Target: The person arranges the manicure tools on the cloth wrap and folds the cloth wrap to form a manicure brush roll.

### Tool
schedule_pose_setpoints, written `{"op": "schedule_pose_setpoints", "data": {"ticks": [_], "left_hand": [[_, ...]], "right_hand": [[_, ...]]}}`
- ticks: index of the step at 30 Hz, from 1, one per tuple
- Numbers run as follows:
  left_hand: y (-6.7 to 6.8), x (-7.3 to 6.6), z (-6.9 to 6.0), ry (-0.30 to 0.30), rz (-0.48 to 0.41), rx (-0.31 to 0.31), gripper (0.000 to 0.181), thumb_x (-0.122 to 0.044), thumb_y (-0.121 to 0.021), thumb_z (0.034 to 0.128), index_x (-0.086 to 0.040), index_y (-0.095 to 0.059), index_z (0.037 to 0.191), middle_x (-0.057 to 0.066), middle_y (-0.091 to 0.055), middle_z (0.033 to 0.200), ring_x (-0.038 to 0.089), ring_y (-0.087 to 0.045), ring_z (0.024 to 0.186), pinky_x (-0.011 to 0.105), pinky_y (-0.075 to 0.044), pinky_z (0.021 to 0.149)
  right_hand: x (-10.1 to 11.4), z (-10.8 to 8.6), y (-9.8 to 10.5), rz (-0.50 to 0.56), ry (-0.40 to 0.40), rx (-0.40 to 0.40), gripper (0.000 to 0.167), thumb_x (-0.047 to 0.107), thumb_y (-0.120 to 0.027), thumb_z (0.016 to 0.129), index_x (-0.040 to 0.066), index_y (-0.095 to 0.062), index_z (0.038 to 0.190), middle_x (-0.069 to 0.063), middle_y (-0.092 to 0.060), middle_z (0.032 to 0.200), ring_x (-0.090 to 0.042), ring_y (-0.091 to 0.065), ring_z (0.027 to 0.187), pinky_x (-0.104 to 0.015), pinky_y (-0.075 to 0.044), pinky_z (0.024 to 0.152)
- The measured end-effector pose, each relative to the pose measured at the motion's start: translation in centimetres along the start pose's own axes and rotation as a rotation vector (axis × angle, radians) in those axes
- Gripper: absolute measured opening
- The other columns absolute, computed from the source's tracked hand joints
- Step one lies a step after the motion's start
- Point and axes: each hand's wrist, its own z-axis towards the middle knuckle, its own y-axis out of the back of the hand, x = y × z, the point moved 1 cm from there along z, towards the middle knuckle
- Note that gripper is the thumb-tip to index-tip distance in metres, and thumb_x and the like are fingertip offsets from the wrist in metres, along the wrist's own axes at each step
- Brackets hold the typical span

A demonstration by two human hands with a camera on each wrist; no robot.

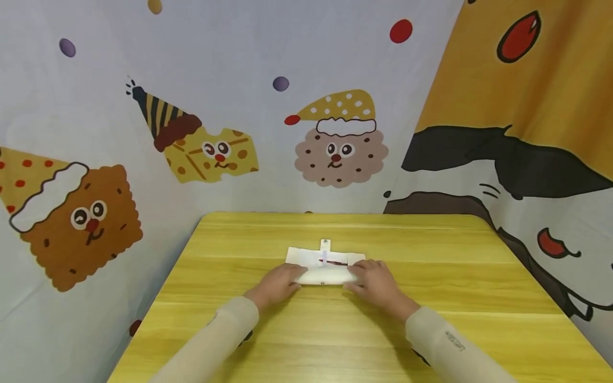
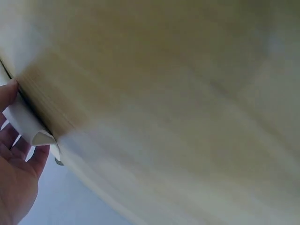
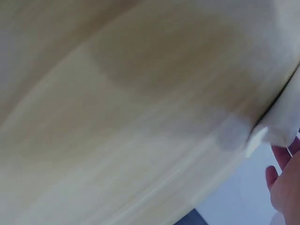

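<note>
A white folding pouch (image 1: pixel 328 275) with a snap tab (image 1: pixel 325 244) at its far edge lies on the wooden table. Its near part is folded over, and a small snap shows on the front edge. Inside, a slim dark red item (image 1: pixel 333 262) is partly visible; its kind is unclear. My left hand (image 1: pixel 279 283) grips the pouch's left end, thumb on one side and fingers on the other, as the left wrist view shows. At the opposite end, my right hand (image 1: pixel 377 284) holds the folded part; in the right wrist view its fingers (image 3: pixel 281 157) are partly cut off.
The yellow wood-grain table (image 1: pixel 316 335) has rounded far corners. Behind it and along the left and right sides hangs a cloth (image 1: pixel 268 197) printed with cartoon biscuits and cheese.
</note>
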Motion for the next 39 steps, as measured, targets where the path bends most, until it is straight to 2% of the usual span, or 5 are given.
{"op": "schedule_pose_setpoints", "data": {"ticks": [9, 18, 26, 32, 39], "left_hand": [[0.2, 0.4, -0.5, 0.103, -0.320, -0.089, 0.030, -0.016, -0.066, 0.0964, -0.004, -0.067, 0.123, 0.011, -0.068, 0.121, 0.025, -0.063, 0.106, 0.043, -0.050, 0.091], [0.5, 1.0, -0.1, 0.319, -0.615, -0.181, 0.021, -0.026, -0.069, 0.0951, -0.008, -0.072, 0.106, 0.005, -0.070, 0.110, 0.030, -0.061, 0.112, 0.049, -0.047, 0.097], [0.2, 1.2, 1.7, 0.475, -0.550, -0.183, 0.025, -0.029, -0.073, 0.0914, -0.004, -0.070, 0.097, 0.012, -0.067, 0.110, 0.031, -0.061, 0.105, 0.050, -0.048, 0.092], [1.1, 0.6, 2.8, 0.526, -0.201, -0.108, 0.039, -0.037, -0.072, 0.0915, -0.001, -0.063, 0.101, 0.010, -0.065, 0.089, 0.024, -0.061, 0.077, 0.041, -0.052, 0.069], [1.4, -1.0, 1.7, 0.220, -0.015, -0.045, 0.053, -0.037, -0.056, 0.1016, 0.000, -0.051, 0.140, 0.025, -0.048, 0.141, 0.042, -0.044, 0.131, 0.060, -0.037, 0.103]], "right_hand": [[-1.2, -0.7, 0.3, 0.177, -0.001, 0.069, 0.038, 0.024, -0.075, 0.089, 0.006, -0.069, 0.122, -0.010, -0.070, 0.112, -0.027, -0.065, 0.097, -0.046, -0.050, 0.086], [-1.0, -0.1, 1.1, 0.478, -0.364, 0.178, 0.040, 0.033, -0.060, 0.100, 0.005, -0.066, 0.128, -0.007, -0.066, 0.104, -0.019, -0.059, 0.085, -0.042, -0.049, 0.077], [-0.4, 0.3, 0.7, 0.356, -0.564, 0.106, 0.025, 0.034, -0.064, 0.097, 0.016, -0.076, 0.109, -0.008, -0.070, 0.114, -0.034, -0.062, 0.107, -0.058, -0.046, 0.085], [0.3, 0.7, -0.1, 0.247, -0.639, 0.103, 0.025, 0.036, -0.062, 0.096, 0.019, -0.076, 0.108, -0.011, -0.069, 0.114, -0.037, -0.063, 0.102, -0.061, -0.046, 0.076], [0.2, 0.9, 0.4, 0.237, -0.645, 0.134, 0.024, 0.035, -0.062, 0.096, 0.019, -0.075, 0.107, -0.013, -0.068, 0.115, -0.038, -0.062, 0.104, -0.063, -0.044, 0.080]]}}
